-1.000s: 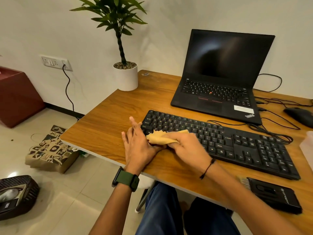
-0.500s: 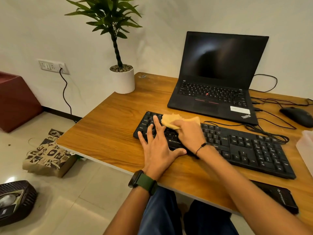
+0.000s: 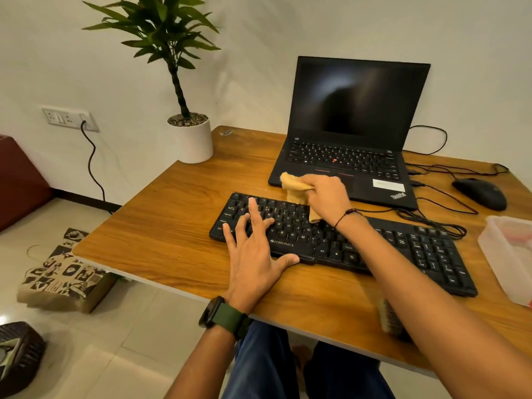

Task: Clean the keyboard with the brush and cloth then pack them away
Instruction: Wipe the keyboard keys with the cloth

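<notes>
A black keyboard (image 3: 403, 249) lies slantwise on the wooden desk (image 3: 172, 226). My left hand (image 3: 253, 254) rests flat on its left end, fingers spread, holding nothing. My right hand (image 3: 325, 197) grips a crumpled yellow cloth (image 3: 293, 185) at the keyboard's far edge, just in front of the laptop. The brush (image 3: 388, 315), with pale bristles, lies near the desk's front edge and is mostly hidden behind my right forearm.
An open black laptop (image 3: 357, 125) stands behind the keyboard. A black mouse (image 3: 480, 192) and several cables lie at the back right. A clear plastic box (image 3: 509, 254) sits at the right edge. A potted plant (image 3: 190, 139) stands at the back left corner.
My right hand moved the cloth from the keyboard's near left corner across the keys to its far edge. My left hand shifted from the desk onto the keyboard's left end.
</notes>
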